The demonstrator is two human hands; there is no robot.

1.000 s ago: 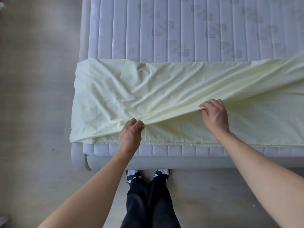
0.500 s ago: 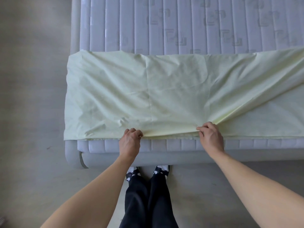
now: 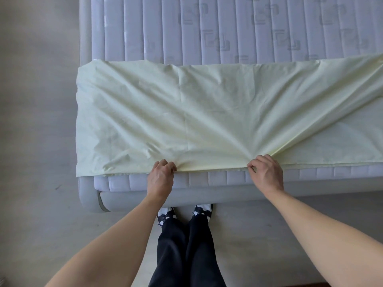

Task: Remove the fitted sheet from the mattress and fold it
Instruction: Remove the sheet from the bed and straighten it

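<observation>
The pale yellow fitted sheet [image 3: 207,112] lies folded in a long band across the near end of the bare quilted mattress [image 3: 228,27]. Its left end hangs slightly past the mattress corner and its right end runs out of view. My left hand [image 3: 160,179] pinches the sheet's near edge left of centre. My right hand [image 3: 266,176] pinches the same edge further right, where the top layer bunches into creases fanning up to the right. Both hands sit at the mattress's near edge.
The grey padded bed frame [image 3: 207,196] runs along the front, with its rounded corner at the left. My legs and shoes [image 3: 184,214] stand against it. Grey floor [image 3: 37,121] lies to the left of the bed.
Both hands have drawn the sheet's upper layer towards me, down to the mattress's near edge. The fold has flattened, and the creases now fan out from my right hand.
</observation>
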